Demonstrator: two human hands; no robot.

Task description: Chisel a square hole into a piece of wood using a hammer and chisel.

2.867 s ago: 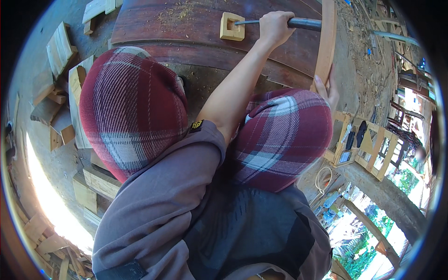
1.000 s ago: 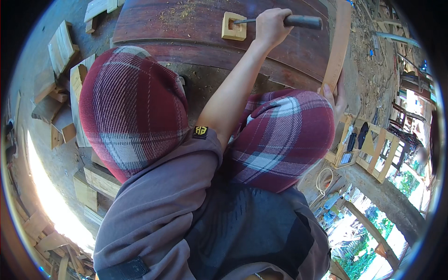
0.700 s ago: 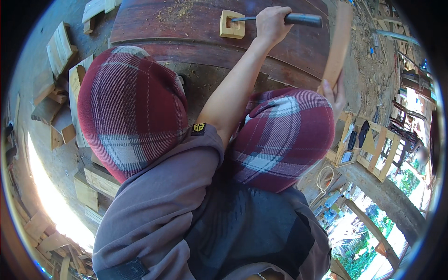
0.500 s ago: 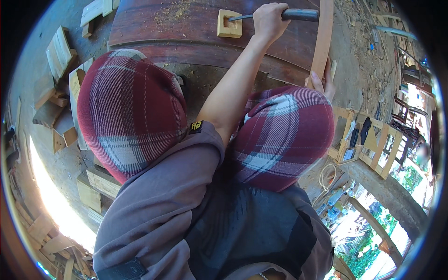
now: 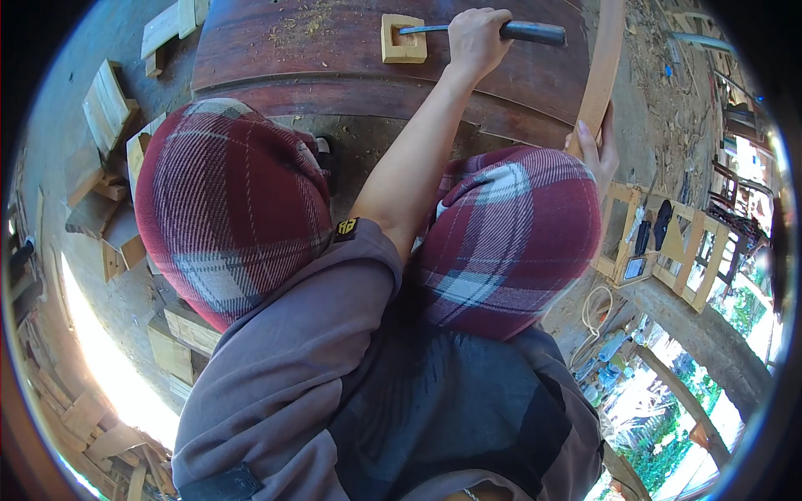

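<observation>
My left hand [image 5: 479,42] is wrapped round a chisel [image 5: 535,32] with a dark handle, which lies nearly level and points left. Its blade tip reaches into the square recess of a small pale wooden block [image 5: 404,52]. This block rests on a dark reddish-brown wooden board [image 5: 334,63]. Beyond my right knee, my right hand [image 5: 597,150] grips the lower end of a long wooden bar [image 5: 601,75]. The bar stands apart from the chisel's handle end, just to its right, and its top runs out of the picture.
Wood shavings [image 5: 305,27] are scattered over the board. Several cut planks and blocks [image 5: 106,104] lie on the ground at the left. To the right are a slatted wooden frame [image 5: 702,263] and a loop of pale cord [image 5: 596,307]. My knees [image 5: 234,209] flank my left arm.
The wooden bar in my right hand has swung right, away from the chisel's handle end. My left hand keeps the chisel in the block's recess.
</observation>
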